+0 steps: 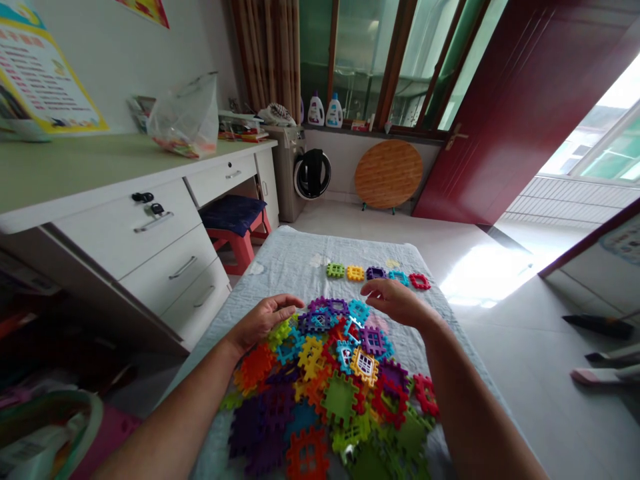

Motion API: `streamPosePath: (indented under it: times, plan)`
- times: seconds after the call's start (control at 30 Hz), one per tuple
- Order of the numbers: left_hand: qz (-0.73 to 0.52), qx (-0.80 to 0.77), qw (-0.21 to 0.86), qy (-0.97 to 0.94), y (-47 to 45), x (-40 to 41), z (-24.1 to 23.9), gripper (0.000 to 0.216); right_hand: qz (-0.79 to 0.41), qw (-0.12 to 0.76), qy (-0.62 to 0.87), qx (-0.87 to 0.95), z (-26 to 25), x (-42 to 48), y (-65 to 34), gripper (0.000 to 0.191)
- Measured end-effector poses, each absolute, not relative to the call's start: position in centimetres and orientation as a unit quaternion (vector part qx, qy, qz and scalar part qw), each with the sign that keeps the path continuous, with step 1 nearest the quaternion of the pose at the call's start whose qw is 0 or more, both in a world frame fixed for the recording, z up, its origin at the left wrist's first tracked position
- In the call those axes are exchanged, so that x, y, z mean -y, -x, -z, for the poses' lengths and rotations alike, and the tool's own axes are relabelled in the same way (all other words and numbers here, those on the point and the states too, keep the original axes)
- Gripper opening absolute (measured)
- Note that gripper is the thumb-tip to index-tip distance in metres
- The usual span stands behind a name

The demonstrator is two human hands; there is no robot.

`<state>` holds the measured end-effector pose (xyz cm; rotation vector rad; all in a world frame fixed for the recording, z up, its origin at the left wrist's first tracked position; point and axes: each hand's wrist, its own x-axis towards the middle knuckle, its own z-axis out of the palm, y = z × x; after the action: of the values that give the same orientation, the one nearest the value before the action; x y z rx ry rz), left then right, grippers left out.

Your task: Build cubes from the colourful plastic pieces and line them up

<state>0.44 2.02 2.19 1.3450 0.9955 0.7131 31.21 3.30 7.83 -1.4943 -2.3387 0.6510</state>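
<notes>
A heap of colourful interlocking plastic tiles (320, 373) covers the near part of a cloth-covered table (295, 260). Beyond the heap, a row of separate tiles runs left to right: green (335, 270), yellow (355, 273), purple (376, 273), light blue (399, 277) and red (419, 281). My left hand (267, 320) hovers at the heap's left side with fingers apart, holding nothing. Over the far right edge of the heap, my right hand (393, 300) is bent down near a light blue tile (359, 309); its fingers are apart and I see nothing in them.
On the left stands a white desk (165, 233) with a plastic bag (187, 120) on top. A red stool (237, 227) is tucked under it. Behind are a washing machine (290, 173), a round wooden board (389, 173) and a red door (480, 113). A pink bin (107, 427) sits lower left.
</notes>
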Motion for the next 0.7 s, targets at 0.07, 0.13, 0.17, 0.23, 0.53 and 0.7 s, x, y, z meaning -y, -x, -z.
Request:
streamPosePath:
  times: [0.07, 0.13, 0.17, 0.23, 0.53, 0.7]
  plan:
    - [-0.321, -0.432, 0.613, -0.578, -0.4, -2.1, -2.2, 0.041, -0.223, 0.113, 0.529, 0.811, -7.5, -3.3, -31.6, 0.017]
    - [-0.324, -0.438, 0.609, -0.576, -0.3, -2.1, -2.2, 0.042, -0.199, 0.084, 0.539, 0.814, -6.7, -3.4, -31.6, 0.015]
    - [-0.322, -0.441, 0.608, -0.576, -0.3, -2.1, -2.2, 0.042, -0.184, 0.077, 0.541, 0.817, -6.2, -3.5, -31.4, 0.016]
    - [-0.319, -0.448, 0.606, -0.575, -0.2, -2.1, -2.3, 0.041, -0.16, 0.075, 0.537, 0.825, -5.0, -3.6, -30.9, 0.02]
    - [-0.326, -0.438, 0.602, -0.583, -0.4, -2.0, -2.4, 0.037, -0.127, 0.015, 0.56, 0.818, -3.7, -3.2, -30.3, 0.053]
    - [-0.322, -0.436, 0.608, -0.579, -0.5, -2.0, -2.5, 0.037, -0.089, -0.03, 0.594, 0.799, -4.5, -3.0, -31.0, 0.044]
